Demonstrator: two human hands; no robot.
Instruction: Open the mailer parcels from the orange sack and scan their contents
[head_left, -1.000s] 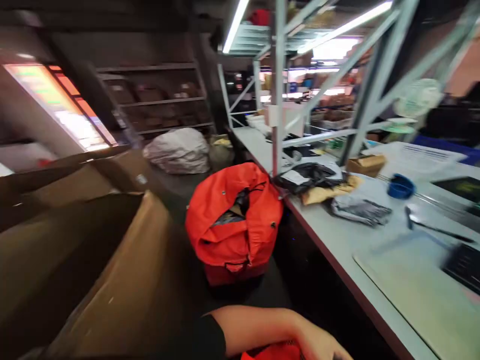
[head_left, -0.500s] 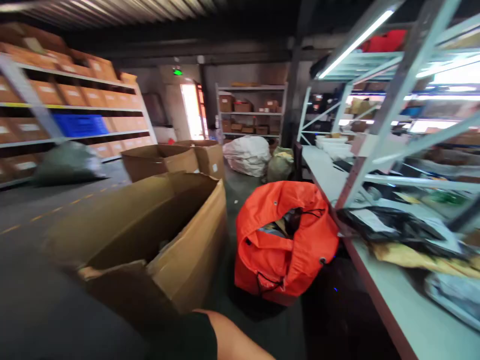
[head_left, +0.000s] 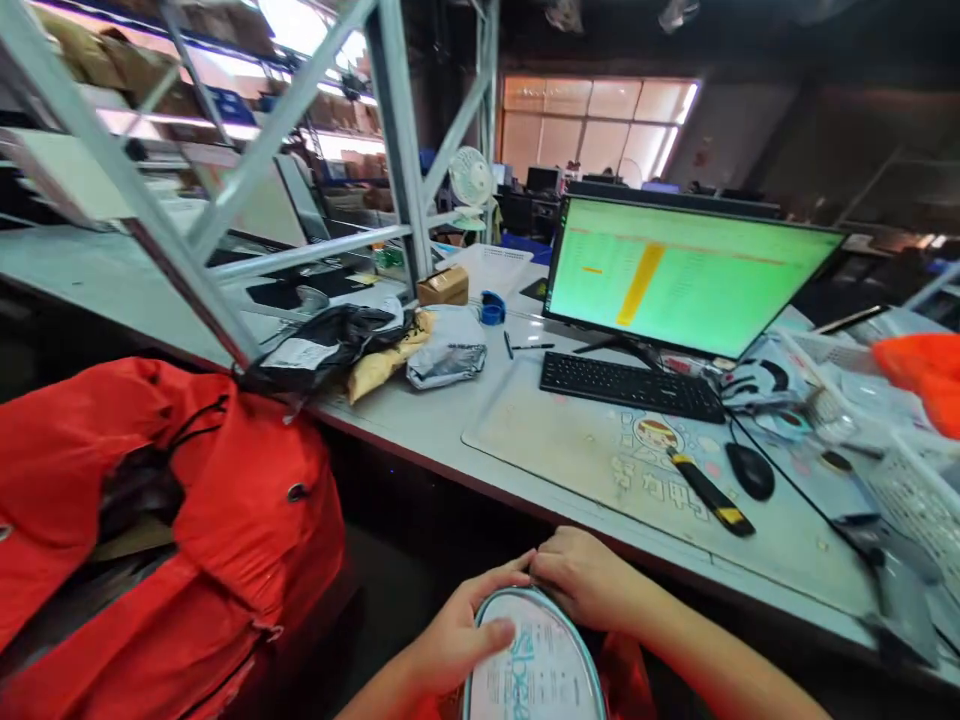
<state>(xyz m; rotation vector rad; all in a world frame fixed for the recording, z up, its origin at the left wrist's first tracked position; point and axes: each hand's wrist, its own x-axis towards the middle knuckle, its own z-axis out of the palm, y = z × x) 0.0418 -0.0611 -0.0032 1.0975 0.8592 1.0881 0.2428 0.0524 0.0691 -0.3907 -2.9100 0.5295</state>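
Note:
A rounded white package (head_left: 536, 660) with a teal rim and printed lettering is at the bottom middle, its lower part cut off by the frame. My left hand (head_left: 476, 625) grips it from the left, thumb flat on the printed face and fingers along the far rim. Curled closed at the package's far edge, my right hand (head_left: 574, 570) meets the left fingertips there; its own fingertips are hidden. Both hands are just in front of the desk (head_left: 420, 450). Something red shows below my right wrist, too hidden to name.
A big red drawstring bag (head_left: 300, 560) stands open on the left. Wrapped parcels (head_left: 446, 360), a keyboard (head_left: 630, 386), a mouse (head_left: 750, 470), a black-and-yellow utility knife (head_left: 712, 492) and a lit monitor (head_left: 675, 270) are on the desk. A slanted metal post (head_left: 180, 255) rises at left.
The view has swung right from the cartons and shelves to the desk with the monitor. The red bag has shifted to the left. Both hands and the rounded package have come into view.

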